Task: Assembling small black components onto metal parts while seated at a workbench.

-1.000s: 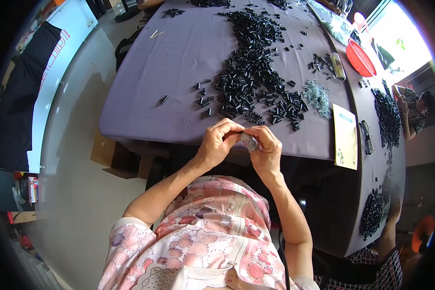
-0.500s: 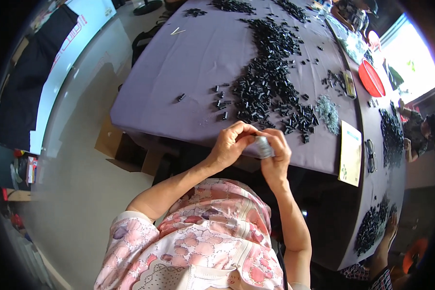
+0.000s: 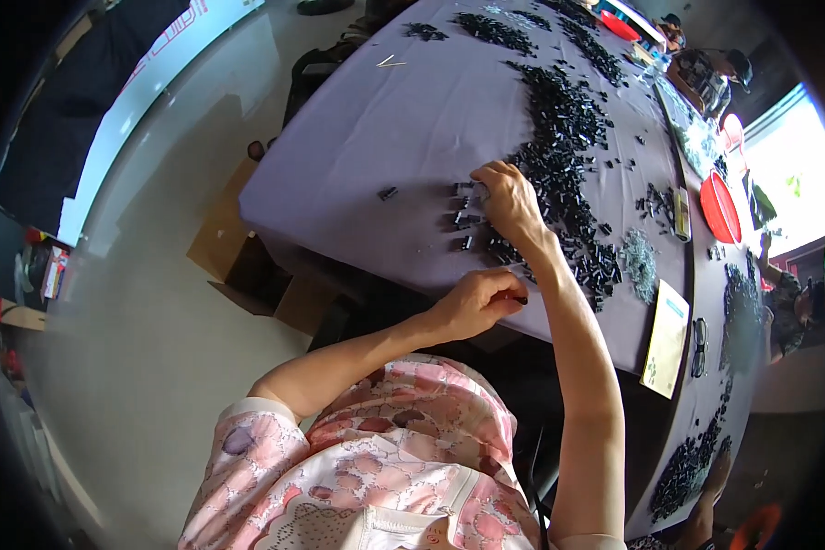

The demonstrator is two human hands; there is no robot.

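- Purple cloth [image 3: 412,119] is covering the table, with a long heap [image 3: 568,137] of small black parts running across it.
- Right hand [image 3: 509,202] is reaching out, fingers curled down onto loose parts [image 3: 463,220] at the heap's near edge; can't tell if it's gripping any.
- Left hand [image 3: 477,302] is hanging by the table edge, pinching a small black piece [image 3: 521,300].
- Red bowl [image 3: 720,206] is sitting far right.
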